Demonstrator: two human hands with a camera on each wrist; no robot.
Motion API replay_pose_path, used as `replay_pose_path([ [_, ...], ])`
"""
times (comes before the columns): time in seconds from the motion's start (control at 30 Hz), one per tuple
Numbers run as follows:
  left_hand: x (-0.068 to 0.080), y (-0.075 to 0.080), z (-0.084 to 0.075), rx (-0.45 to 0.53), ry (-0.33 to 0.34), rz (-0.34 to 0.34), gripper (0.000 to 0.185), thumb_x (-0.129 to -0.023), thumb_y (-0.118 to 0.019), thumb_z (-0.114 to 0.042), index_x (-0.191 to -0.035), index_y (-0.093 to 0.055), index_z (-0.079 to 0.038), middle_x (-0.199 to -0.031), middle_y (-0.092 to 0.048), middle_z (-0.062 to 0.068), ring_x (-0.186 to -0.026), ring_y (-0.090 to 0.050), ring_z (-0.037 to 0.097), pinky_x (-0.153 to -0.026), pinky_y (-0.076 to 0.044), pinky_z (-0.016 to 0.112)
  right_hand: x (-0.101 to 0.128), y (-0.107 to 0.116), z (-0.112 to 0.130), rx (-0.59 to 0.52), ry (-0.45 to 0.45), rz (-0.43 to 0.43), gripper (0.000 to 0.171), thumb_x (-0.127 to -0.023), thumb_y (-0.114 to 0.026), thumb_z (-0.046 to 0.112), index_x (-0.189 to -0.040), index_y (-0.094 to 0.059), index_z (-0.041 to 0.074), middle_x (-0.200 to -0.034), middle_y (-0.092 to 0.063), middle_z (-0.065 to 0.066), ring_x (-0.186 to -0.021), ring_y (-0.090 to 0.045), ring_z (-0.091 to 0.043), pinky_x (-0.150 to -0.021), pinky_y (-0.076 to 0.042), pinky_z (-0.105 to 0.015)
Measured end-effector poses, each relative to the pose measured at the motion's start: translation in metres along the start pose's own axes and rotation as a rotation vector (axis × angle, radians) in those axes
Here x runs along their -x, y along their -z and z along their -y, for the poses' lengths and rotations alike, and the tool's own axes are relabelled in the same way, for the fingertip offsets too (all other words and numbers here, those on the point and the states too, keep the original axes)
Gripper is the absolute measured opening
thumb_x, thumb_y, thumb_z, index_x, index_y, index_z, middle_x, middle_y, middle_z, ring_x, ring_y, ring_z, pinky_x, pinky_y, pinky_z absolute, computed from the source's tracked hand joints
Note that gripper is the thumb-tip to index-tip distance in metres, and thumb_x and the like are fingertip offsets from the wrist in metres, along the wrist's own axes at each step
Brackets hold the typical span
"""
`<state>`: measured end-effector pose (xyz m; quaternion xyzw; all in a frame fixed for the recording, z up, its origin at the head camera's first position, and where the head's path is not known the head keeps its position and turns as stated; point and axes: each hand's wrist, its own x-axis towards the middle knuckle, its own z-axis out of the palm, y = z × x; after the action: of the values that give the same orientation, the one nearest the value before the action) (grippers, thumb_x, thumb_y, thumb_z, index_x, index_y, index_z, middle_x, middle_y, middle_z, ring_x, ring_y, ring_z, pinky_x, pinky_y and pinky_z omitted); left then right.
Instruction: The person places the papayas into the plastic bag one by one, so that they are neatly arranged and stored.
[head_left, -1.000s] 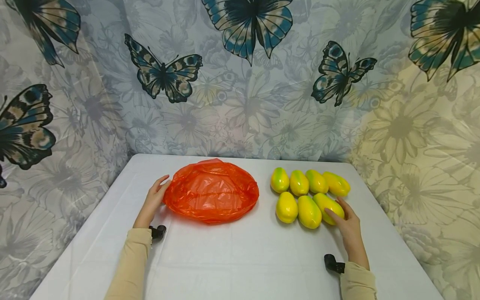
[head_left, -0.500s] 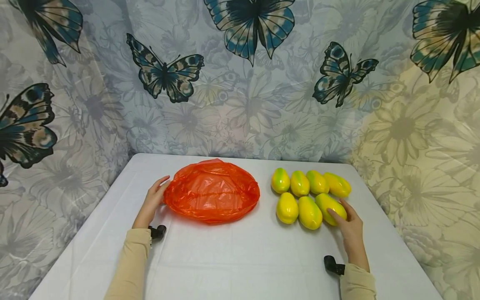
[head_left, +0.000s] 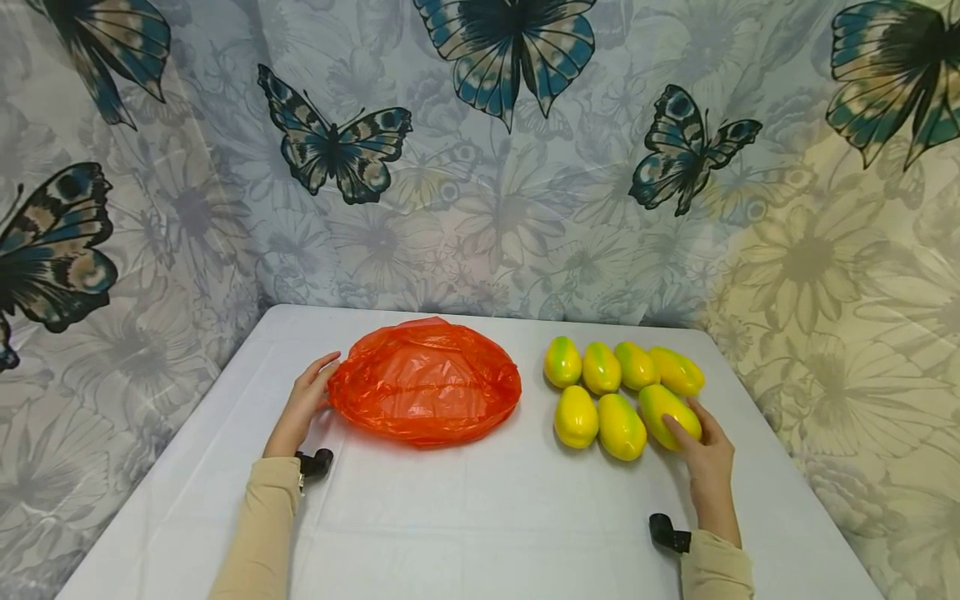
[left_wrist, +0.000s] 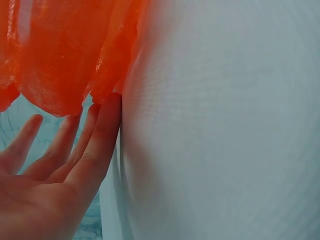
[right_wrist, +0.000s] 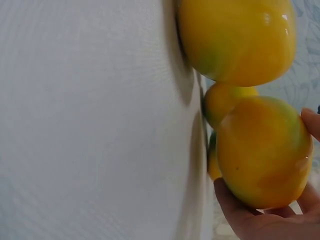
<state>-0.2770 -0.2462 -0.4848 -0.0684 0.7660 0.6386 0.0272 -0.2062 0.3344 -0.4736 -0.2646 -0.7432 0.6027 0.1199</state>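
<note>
An orange-red plastic bag [head_left: 423, 383] lies spread and rounded on the white-covered table. Against its left side rests my left hand [head_left: 303, 404], fingers extended; in the left wrist view the fingertips [left_wrist: 112, 102] meet the bag's lower edge. At the right is a group of glossy yellow-green mangoes. My right hand [head_left: 708, 462] holds the front-right mango [head_left: 666, 415], thumb on one side and fingers on the other. The right wrist view shows this held mango [right_wrist: 262, 152] close up, with a gap to the table surface beside it.
Two more mangoes in the front row, a left one [head_left: 576, 417] and a middle one [head_left: 622, 427], lie beside the held one. Several others form the back row [head_left: 601, 367]. Butterfly-printed cloth [head_left: 480, 225] hangs behind the table [head_left: 465, 525].
The right hand now grips the front-right mango and has drawn it slightly right, widening the gap to its neighbour. The left hand stays at the bag; the whole view shifts slightly.
</note>
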Motion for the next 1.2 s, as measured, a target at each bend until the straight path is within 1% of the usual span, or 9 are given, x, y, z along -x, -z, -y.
replay_pose_path([
  [0.13, 0.001, 0.001, -0.001, 0.022, -0.009, 0.015, 0.056, -0.104, -0.041, -0.043, -0.154, -0.031, -0.02, -0.15, -0.041, 0.017, -0.091, -0.057, -0.004, -0.076, -0.051, 0.017, 0.0, 0.0, 0.001, -0.035, 0.003, 0.0, 0.067, -0.09, -0.068, 0.04, -0.149, -0.04, 0.03, -0.161, -0.028, 0.007, -0.15, -0.023, -0.017, -0.124, -0.018, -0.035],
  [0.23, 0.008, 0.001, -0.01, 0.037, -0.001, 0.037, 0.056, -0.105, -0.04, -0.04, -0.154, -0.029, -0.017, -0.152, -0.038, 0.018, -0.093, -0.057, -0.002, -0.077, -0.05, 0.018, 0.0, 0.0, 0.002, -0.059, 0.002, -0.002, 0.066, -0.089, -0.069, 0.039, -0.149, -0.041, 0.029, -0.16, -0.029, 0.008, -0.149, -0.024, -0.015, -0.124, -0.019, -0.033],
  [0.37, 0.007, 0.001, -0.007, 0.029, 0.0, 0.039, 0.058, -0.104, -0.04, -0.044, -0.154, -0.03, -0.017, -0.152, -0.038, 0.016, -0.095, -0.056, -0.001, -0.079, -0.05, 0.019, 0.001, -0.001, 0.005, -0.075, 0.001, -0.013, 0.065, -0.089, -0.07, 0.037, -0.148, -0.043, 0.029, -0.16, -0.03, 0.008, -0.149, -0.025, -0.014, -0.123, -0.02, -0.032],
  [0.47, 0.001, 0.002, 0.003, 0.023, -0.009, 0.03, 0.06, -0.102, -0.041, -0.049, -0.154, -0.031, -0.02, -0.152, -0.039, 0.013, -0.095, -0.057, -0.003, -0.078, -0.051, 0.017, 0.001, -0.002, 0.007, -0.092, 0.0, -0.022, 0.064, -0.089, -0.071, 0.036, -0.147, -0.044, 0.029, -0.159, -0.031, 0.009, -0.149, -0.025, -0.013, -0.123, -0.02, -0.031],
  [0.7, 0.002, 0.003, 0.003, 0.058, 0.021, 0.038, 0.056, -0.104, -0.04, -0.043, -0.154, -0.03, -0.019, -0.153, -0.035, 0.015, -0.091, -0.056, -0.003, -0.074, -0.05, 0.018, 0.003, -0.003, 0.01, -0.139, 0.028, -0.02, 0.064, -0.088, -0.072, 0.035, -0.146, -0.046, 0.028, -0.158, -0.034, 0.009, -0.145, -0.028, -0.009, -0.122, -0.022, -0.025],
  [0.77, 0.001, 0.004, 0.003, 0.071, 0.028, 0.041, 0.056, -0.105, -0.039, -0.041, -0.155, -0.029, -0.019, -0.154, -0.035, 0.015, -0.09, -0.056, -0.003, -0.074, -0.05, 0.018, 0.003, -0.004, 0.011, -0.155, 0.019, -0.032, 0.063, -0.087, -0.072, 0.035, -0.145, -0.048, 0.03, -0.157, -0.036, 0.01, -0.143, -0.03, -0.009, -0.12, -0.023, -0.023],
  [0.87, 0.002, 0.004, 0.004, 0.084, 0.034, 0.041, 0.055, -0.105, -0.039, -0.041, -0.155, -0.029, -0.019, -0.154, -0.034, 0.014, -0.09, -0.055, -0.003, -0.075, -0.05, 0.018, 0.003, -0.005, 0.013, -0.159, 0.03, -0.039, 0.062, -0.087, -0.072, 0.035, -0.144, -0.049, 0.03, -0.156, -0.037, 0.01, -0.142, -0.031, -0.008, -0.119, -0.024, -0.021],
  [1.0, 0.004, 0.004, 0.005, 0.074, 0.031, 0.035, 0.055, -0.104, -0.039, -0.043, -0.154, -0.03, -0.02, -0.154, -0.033, 0.011, -0.092, -0.055, -0.002, -0.076, -0.05, 0.017, 0.003, -0.007, 0.016, -0.167, 0.037, -0.049, 0.062, -0.086, -0.073, 0.034, -0.143, -0.05, 0.03, -0.157, -0.037, 0.008, -0.141, -0.033, -0.009, -0.118, -0.026, -0.019],
  [1.2, 0.004, 0.004, 0.008, 0.065, 0.004, 0.035, 0.057, -0.103, -0.04, -0.047, -0.153, -0.032, -0.02, -0.153, -0.036, 0.011, -0.095, -0.056, -0.001, -0.077, -0.051, 0.017, 0.001, -0.011, 0.023, -0.201, 0.038, -0.064, 0.062, -0.085, -0.075, 0.033, -0.142, -0.052, 0.031, -0.156, -0.038, 0.007, -0.138, -0.035, -0.009, -0.117, -0.028, -0.019],
])
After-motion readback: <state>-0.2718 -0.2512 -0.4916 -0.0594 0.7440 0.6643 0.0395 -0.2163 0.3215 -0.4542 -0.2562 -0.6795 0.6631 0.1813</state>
